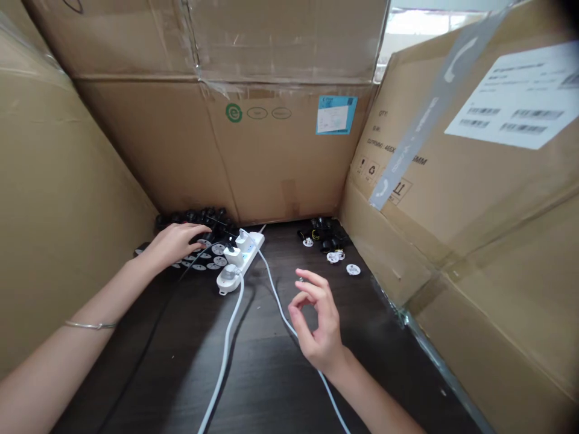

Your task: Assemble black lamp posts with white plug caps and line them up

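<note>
- Power strip (pixel 239 260), white, lies on the dark tabletop (pixel 266 367) between my hands, white plugs (pixel 234 255) in its sockets.
- Left hand (pixel 174 244) curves over round printed discs (pixel 212 256) beside black plug bodies (pixel 194 218); I cannot tell whether it grips anything.
- Right hand (pixel 316 319), half closed, pinches a tiny metal bit (pixel 301 279).
- More black plug parts (pixel 325 235) and white discs (pixel 353 269) lie near the cardboard carton (pixel 389 253).

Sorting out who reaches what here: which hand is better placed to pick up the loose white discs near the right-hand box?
Right, probably: the right hand is just short of the white discs, while the left hand lies on the other side of the power strip.
</note>
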`<action>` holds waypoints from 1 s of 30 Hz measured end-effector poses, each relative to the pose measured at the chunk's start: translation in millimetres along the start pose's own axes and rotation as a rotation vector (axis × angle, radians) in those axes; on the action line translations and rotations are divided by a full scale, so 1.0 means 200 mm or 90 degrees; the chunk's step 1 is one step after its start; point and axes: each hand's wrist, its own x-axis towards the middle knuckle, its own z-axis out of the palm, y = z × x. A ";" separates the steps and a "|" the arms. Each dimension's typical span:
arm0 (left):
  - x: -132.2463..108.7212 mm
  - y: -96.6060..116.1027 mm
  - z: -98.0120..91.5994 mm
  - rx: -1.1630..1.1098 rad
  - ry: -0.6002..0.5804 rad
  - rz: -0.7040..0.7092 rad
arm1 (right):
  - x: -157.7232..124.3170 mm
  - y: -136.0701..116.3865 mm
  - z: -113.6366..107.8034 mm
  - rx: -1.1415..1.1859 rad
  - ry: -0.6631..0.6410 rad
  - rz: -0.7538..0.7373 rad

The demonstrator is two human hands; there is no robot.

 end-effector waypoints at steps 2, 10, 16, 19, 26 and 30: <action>0.00 -0.01 0.00 -0.001 -0.014 -0.006 | 0.00 0.00 0.00 -0.007 -0.003 0.005; -0.03 0.02 -0.02 0.047 0.009 -0.013 | 0.05 0.06 -0.03 -0.049 0.013 0.081; -0.14 0.11 -0.16 -0.011 0.241 -0.126 | 0.16 0.29 -0.14 -0.185 0.149 0.287; -0.17 0.31 -0.21 -0.124 0.423 -0.117 | 0.29 0.38 -0.17 -0.475 0.018 0.204; -0.23 0.90 -0.05 -0.303 0.368 0.120 | 0.51 0.63 -0.14 -0.705 -0.128 0.205; -0.26 0.99 0.05 -0.361 0.326 0.106 | 0.55 0.65 -0.21 -0.715 -0.134 0.157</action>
